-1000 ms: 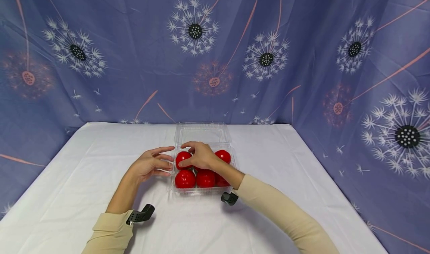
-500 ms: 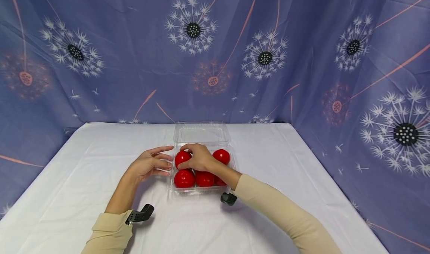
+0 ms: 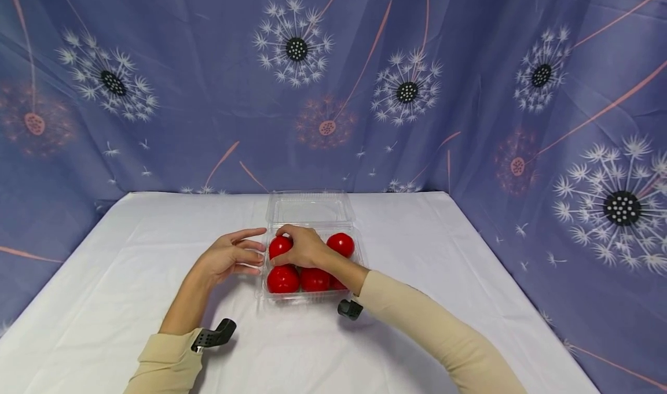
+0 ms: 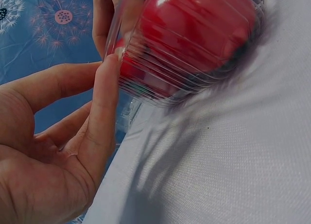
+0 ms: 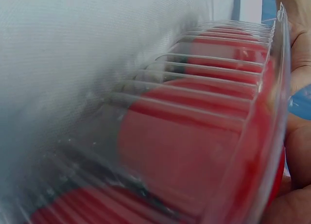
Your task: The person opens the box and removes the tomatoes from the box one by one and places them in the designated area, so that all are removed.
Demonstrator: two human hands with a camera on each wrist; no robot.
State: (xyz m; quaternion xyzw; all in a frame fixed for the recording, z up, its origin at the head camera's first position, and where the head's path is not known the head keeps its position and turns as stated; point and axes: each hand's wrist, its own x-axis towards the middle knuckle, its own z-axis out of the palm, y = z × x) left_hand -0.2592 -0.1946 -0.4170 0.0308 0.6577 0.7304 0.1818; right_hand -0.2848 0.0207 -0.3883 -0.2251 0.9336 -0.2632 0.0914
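A clear plastic clamshell box (image 3: pixel 307 296) lies on the table with its lid (image 3: pixel 310 207) folded back. Inside sit several glossy, round, tomato-like red balls (image 3: pixel 283 279). My right hand (image 3: pixel 306 248) reaches over the box, thumb and fingers curled round the back-left red ball (image 3: pixel 280 245). My left hand (image 3: pixel 229 257) is by the box's left side, fingers loosely extended; in the left wrist view one fingertip touches the clear rim. The ridged box wall (image 5: pixel 204 97) fills the right wrist view and partly hides the balls. My right hand and forearm cover some balls in the head view.
A white cloth (image 3: pixel 417 255) covers the table. Behind and beside it hangs a blue curtain (image 3: pixel 219 93) with dandelion prints. Black wrist mounts (image 3: pixel 215 334) stick out from both sleeves.
My right hand's fingers have closed in round the back-left red ball. My left hand has stayed by the box's left side. The head view has shifted slightly.
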